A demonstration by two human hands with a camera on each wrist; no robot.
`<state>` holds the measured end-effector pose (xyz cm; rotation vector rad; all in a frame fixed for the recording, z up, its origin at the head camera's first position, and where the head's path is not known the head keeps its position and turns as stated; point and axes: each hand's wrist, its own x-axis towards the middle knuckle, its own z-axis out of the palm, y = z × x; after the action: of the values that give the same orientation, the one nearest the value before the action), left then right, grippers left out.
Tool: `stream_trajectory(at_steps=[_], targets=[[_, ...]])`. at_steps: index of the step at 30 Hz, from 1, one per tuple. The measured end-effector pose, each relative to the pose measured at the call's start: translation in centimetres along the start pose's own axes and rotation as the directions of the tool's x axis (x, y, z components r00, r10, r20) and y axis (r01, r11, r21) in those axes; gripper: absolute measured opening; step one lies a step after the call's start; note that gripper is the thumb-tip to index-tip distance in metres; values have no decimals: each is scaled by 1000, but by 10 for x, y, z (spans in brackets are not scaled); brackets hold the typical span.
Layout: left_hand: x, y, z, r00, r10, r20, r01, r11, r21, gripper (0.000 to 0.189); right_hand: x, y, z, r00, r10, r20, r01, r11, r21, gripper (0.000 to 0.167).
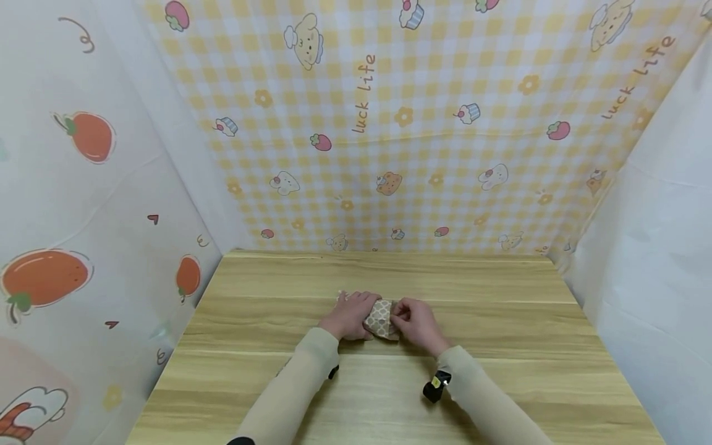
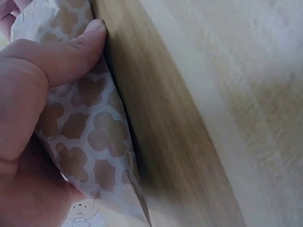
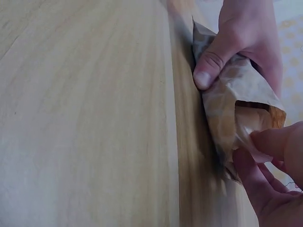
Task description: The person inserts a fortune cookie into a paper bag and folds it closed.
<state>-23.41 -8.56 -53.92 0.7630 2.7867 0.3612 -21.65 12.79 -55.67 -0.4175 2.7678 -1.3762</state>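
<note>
The desk (image 1: 369, 395) carries a patterned paper packet (image 1: 378, 316) lying near its middle, mouth towards the right, probably so that the right hand (image 1: 418, 324) can reach it. The left hand (image 1: 350, 315) grips the packet crosswise, thumb along the near edge, presumably steadying it. The right pinches a thin, pale piece (image 3: 252, 124) at the mouth; lining or contents, I cannot tell.

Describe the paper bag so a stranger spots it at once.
Start at the wooden table below the checked curtain. Near the table's middle, the left hand grips a paper bag while the right hand pinches its open end. Unlike the streaky wood and plain sleeves, it bears tan clover-like shapes outlined in white.
</note>
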Motion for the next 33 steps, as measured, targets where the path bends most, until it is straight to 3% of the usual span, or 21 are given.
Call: stream_trajectory(at_steps=[13, 23, 30, 33], targets=[[-2, -1, 0, 1000, 17, 13, -17, 999, 33, 95, 1, 2, 5, 999, -40, -26, 39, 998, -42, 20], [-1, -1, 3, 999, 31, -10, -30, 997, 71, 94, 2, -1, 11, 994, -67, -85, 64, 997, -35, 19], [0, 2, 5, 998, 48, -26, -45, 992, 118, 92, 3, 2, 14, 997, -63, 36, 62, 998, 27, 18], [1, 0, 5, 997, 64, -42, -58, 990, 128, 91, 5, 6, 10, 990, -103, 94, 101, 995, 28, 17]])
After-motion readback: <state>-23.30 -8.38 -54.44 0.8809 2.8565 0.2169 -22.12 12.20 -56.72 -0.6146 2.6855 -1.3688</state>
